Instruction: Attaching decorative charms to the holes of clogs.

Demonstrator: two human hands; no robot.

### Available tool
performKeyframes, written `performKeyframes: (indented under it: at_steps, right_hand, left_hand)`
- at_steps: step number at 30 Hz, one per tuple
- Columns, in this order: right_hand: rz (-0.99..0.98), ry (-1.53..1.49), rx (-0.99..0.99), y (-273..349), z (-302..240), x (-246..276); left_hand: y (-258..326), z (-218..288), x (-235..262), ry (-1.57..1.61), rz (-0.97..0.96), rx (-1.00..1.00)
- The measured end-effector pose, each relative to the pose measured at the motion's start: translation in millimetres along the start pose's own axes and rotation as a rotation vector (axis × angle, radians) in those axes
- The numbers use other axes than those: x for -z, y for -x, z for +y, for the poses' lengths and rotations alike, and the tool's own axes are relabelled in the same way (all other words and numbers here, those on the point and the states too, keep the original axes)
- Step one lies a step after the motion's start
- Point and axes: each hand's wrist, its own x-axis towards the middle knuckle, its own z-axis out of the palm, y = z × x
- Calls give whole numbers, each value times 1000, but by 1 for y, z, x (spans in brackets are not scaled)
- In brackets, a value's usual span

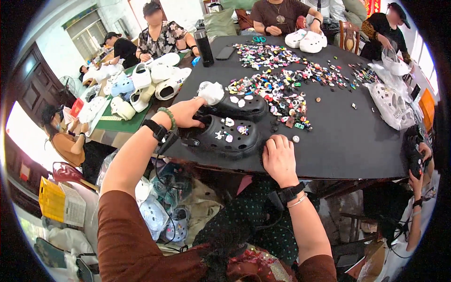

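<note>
Two black clogs lie side by side on the dark table in front of me. The nearer black clog (230, 136) carries several charms, white ones and a small figure among them. On the farther black clog (244, 106) sit white charms, and crumpled white wrapping (210, 93) fills its heel end. My left hand (187, 113) is closed at the heel of the nearer clog, its fingertips inside the opening and partly hidden. To the right of the toes, my right hand (280, 157) rests palm down near the table edge, fingers lying on the surface, holding nothing visible. A round pale charm (296, 139) lies just beyond it.
Many colourful charms (286, 94) spread across the table (347, 145). A dark bottle (204, 48) and a phone (225, 52) stand and lie beyond the clogs. White clogs (306, 40) are at the far side, bagged ones (392, 105) at right. Co-workers sit around; one's hands hold a black shoe (414, 150).
</note>
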Motion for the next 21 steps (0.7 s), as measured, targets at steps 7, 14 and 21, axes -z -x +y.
performKeyframes:
  at_steps: [7,14,21]
  right_hand:
    - [-7,14,3,-2,-3,-1]
    - [-37,34,-23,-1,-3,3]
    - [-41,40,-4,-2,-5,2]
  left_hand:
    - [-6,-18,14,-124,-194,-133]
    - [-8,-14,1,-166,-31,-128]
    - [7,-12,-3,-107,4,-74]
